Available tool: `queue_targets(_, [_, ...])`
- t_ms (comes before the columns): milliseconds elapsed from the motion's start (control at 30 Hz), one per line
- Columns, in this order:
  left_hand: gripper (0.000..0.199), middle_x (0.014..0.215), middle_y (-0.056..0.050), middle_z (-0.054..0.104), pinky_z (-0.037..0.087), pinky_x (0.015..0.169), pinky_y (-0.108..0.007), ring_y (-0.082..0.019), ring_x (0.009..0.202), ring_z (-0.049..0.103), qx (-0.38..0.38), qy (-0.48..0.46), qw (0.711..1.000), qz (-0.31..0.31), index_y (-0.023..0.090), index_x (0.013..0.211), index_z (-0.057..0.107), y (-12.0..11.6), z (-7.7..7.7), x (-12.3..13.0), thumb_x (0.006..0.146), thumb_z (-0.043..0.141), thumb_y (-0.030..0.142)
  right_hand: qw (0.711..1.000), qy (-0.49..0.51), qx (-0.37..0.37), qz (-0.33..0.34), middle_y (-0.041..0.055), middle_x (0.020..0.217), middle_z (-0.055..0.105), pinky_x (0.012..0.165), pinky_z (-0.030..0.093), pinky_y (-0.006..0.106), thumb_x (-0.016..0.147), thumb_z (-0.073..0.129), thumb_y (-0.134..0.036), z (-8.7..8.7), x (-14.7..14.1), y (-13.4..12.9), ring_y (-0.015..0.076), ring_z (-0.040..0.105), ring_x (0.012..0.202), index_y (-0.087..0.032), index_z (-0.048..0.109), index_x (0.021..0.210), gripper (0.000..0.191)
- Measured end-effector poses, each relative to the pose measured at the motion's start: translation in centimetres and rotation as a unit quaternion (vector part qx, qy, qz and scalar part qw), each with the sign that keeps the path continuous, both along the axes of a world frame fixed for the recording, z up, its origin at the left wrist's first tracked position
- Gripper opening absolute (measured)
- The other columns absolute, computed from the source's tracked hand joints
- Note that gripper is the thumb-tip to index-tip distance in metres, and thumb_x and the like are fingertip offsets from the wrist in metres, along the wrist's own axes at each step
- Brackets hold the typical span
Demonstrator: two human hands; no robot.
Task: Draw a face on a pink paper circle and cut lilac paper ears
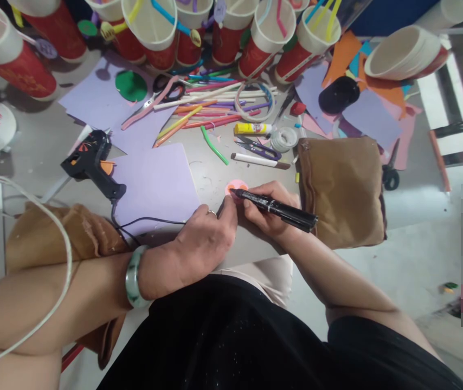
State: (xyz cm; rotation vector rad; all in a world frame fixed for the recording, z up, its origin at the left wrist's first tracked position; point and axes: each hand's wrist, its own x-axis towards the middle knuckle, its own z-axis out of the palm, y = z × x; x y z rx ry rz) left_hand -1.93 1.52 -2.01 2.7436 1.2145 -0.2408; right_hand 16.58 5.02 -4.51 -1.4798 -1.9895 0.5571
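Observation:
My right hand [272, 225] grips a black marker pen [282, 210], its tip down on a small round pink paper disc [237, 183] with orange spots. The fingertips of my left hand [207, 238] press on the disc's lower edge, keeping it against the table. A ring and a green bangle are on that arm. Left of the disc lies a sheet of lilac paper [154, 181], with a black glue gun [97, 162] at its left side. Just beyond the disc is a white pen [256, 160].
Red and white paper cups [251, 51] with straws stand along the back. Loose straws [215, 105], a yellow glue stick [251, 128], purple-handled scissors [258, 147] and a clear tape roll [284, 139] lie ahead. A brown cushion [343, 189] sits right; a white cable [66, 244] crosses left.

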Motion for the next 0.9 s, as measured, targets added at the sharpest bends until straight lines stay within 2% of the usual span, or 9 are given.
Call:
queue_targets(133, [0.057, 0.159, -0.030, 0.049, 0.047, 0.070, -0.040, -0.019, 0.069, 0.069, 0.016, 0.005, 1.000, -0.008, -0.005, 0.153, 0.049, -0.16, -0.20, -0.05, 0.102, 0.047, 0.021, 1.000, -0.009, 0.024, 0.002, 0.0021, 0.079, 0.079, 0.058, 0.057, 0.036, 0.091, 0.065, -0.045, -0.10, -0.09, 0.01, 0.0216, 0.074, 0.065, -0.030, 0.068, 0.085, 0.016])
queue_targets(333, [0.056, 0.156, -0.031, 0.052, 0.048, 0.071, -0.037, -0.020, 0.077, 0.072, 0.069, 0.006, 0.997, -0.018, -0.007, 0.151, 0.050, -0.41, -0.52, -0.22, 0.102, 0.048, 0.020, 0.998, -0.005, 0.058, 0.022, 0.0045, 0.080, 0.080, 0.057, 0.054, 0.029, 0.091, 0.066, -0.042, -0.53, -0.04, 0.28, 0.0191, 0.076, 0.066, -0.022, 0.069, 0.086, 0.020])
queue_targets(567, [0.054, 0.155, -0.028, 0.055, 0.049, 0.070, -0.037, -0.017, 0.066, 0.068, 0.047, 0.015, 0.999, -0.016, -0.005, 0.150, 0.053, -0.25, -0.06, -0.06, 0.102, 0.047, 0.018, 0.998, -0.001, 0.056, 0.021, 0.0040, 0.080, 0.080, 0.055, 0.053, 0.028, 0.090, 0.068, -0.042, -0.65, -0.01, 0.32, 0.0180, 0.074, 0.063, -0.023, 0.068, 0.086, 0.020])
queue_targets(900, [0.055, 0.156, -0.031, 0.052, 0.048, 0.071, -0.038, -0.019, 0.072, 0.071, 0.055, 0.009, 0.998, -0.016, -0.007, 0.150, 0.051, -0.36, -0.33, -0.15, 0.103, 0.047, 0.019, 0.998, 0.005, 0.047, 0.029, 0.0025, 0.078, 0.078, 0.056, 0.053, 0.028, 0.090, 0.068, -0.040, -0.67, 0.17, 0.32, 0.0172, 0.072, 0.061, -0.023, 0.067, 0.087, 0.017])
